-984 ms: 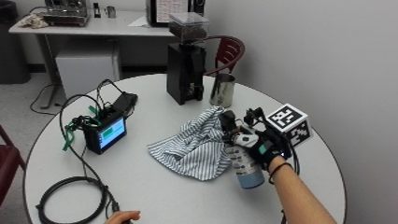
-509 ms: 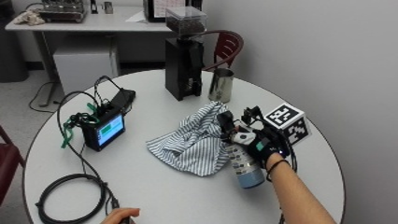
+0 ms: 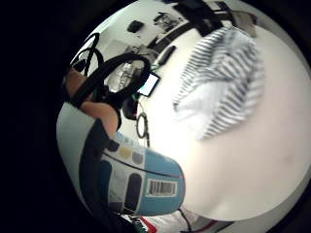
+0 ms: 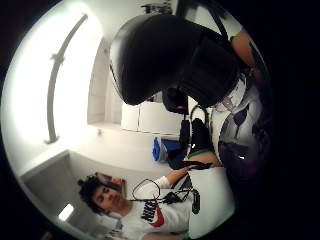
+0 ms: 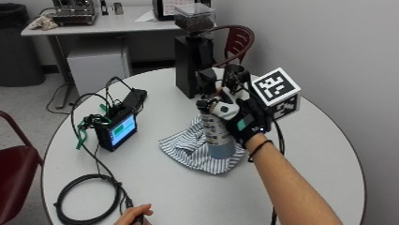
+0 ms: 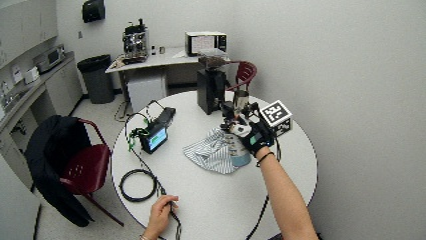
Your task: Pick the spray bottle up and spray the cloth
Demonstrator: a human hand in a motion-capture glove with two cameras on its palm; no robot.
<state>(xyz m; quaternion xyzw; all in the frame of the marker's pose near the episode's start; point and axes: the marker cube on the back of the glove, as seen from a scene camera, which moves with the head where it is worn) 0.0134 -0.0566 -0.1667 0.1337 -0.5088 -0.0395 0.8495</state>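
Now the spray bottle [image 5: 219,131] is raised upright over the striped cloth [image 5: 193,150], higher than a second ago when it sat low by the cloth's edge; the gloved right hand [image 5: 246,123] is wrapped round its neck, nozzle toward the cloth. Pickup looks done, spraying likely next; coiled cable [image 5: 87,197] lies well apart

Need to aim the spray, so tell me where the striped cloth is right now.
In the outside view the striped cloth lies crumpled near the middle of the round table, right beside the spray bottle in the gloved right hand, with the small screen device on its other side.
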